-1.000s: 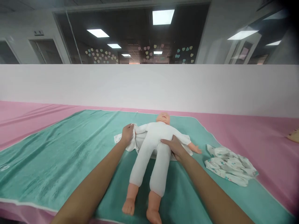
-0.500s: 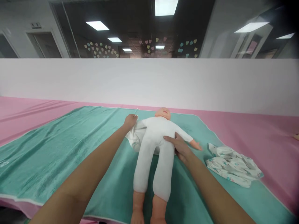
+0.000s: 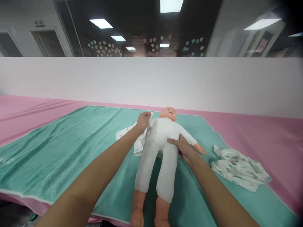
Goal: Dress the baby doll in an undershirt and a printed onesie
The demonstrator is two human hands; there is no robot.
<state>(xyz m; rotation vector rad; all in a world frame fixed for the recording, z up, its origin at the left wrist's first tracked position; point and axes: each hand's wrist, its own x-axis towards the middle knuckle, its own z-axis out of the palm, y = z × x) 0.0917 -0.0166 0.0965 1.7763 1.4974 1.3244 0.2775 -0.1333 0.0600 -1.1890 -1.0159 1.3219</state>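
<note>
A baby doll [image 3: 161,138] with a white cloth body lies on its back on a teal mat [image 3: 71,148], head away from me. Under it lies a white printed garment [image 3: 138,143]. My left hand [image 3: 143,121] is closed on the garment's edge by the doll's shoulder and holds it against the doll's arm. My right hand [image 3: 183,148] lies flat against the doll's hip, fingers stretched out, holding nothing.
A crumpled white patterned cloth [image 3: 239,168] lies on the mat to the right. A pink sheet [image 3: 260,132] covers the table beyond the mat. A white partition wall [image 3: 151,82] runs along the far edge. The mat's near edge is close to me.
My left hand has carried the garment's edge up and to the right, from beside the doll's arm to its shoulder. My right hand has stayed on the hip.
</note>
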